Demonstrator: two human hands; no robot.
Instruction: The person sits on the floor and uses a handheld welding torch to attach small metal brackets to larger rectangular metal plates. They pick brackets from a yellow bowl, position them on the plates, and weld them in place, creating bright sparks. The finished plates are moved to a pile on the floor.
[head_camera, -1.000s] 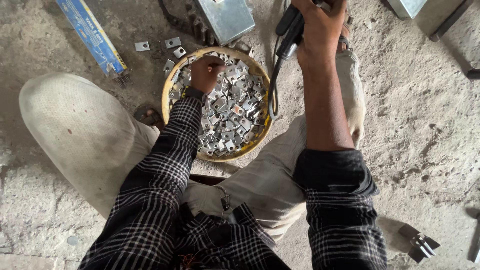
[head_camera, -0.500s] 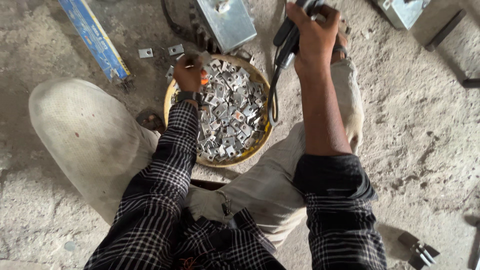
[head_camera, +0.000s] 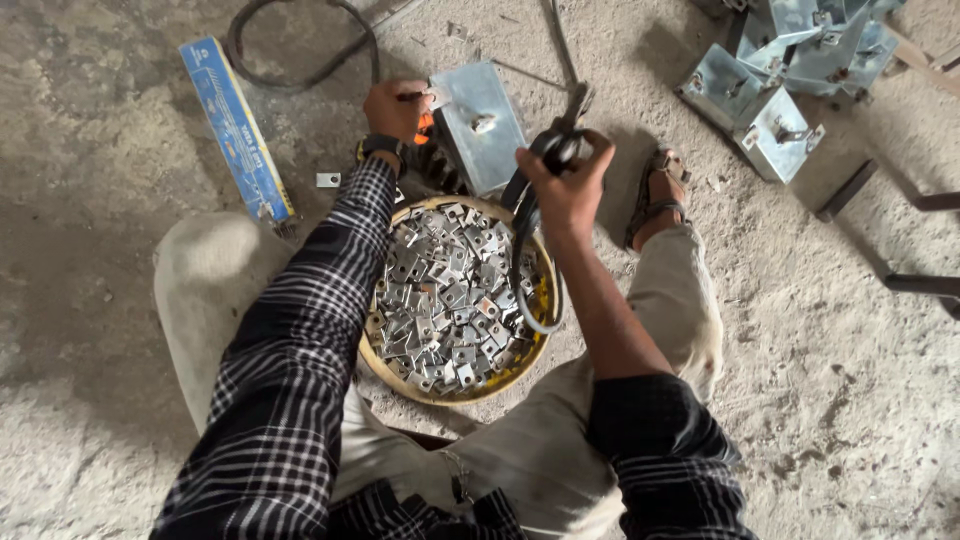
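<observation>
Galvanised steel plate (head_camera: 480, 125) lies flat on the floor just beyond the bowl (head_camera: 520, 375) of small brackets (head_camera: 445, 300); likely stiff, sharp-edged: hold it by a corner. Your left hand (head_camera: 395, 108) pinches its left edge. Your right hand (head_camera: 565, 180) grips a black welding holder (head_camera: 553, 150).

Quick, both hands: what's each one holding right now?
Left hand: closed on a small piece at the edge of the metal box; which piece cannot be told.
Right hand: closed around a black tool.
</observation>
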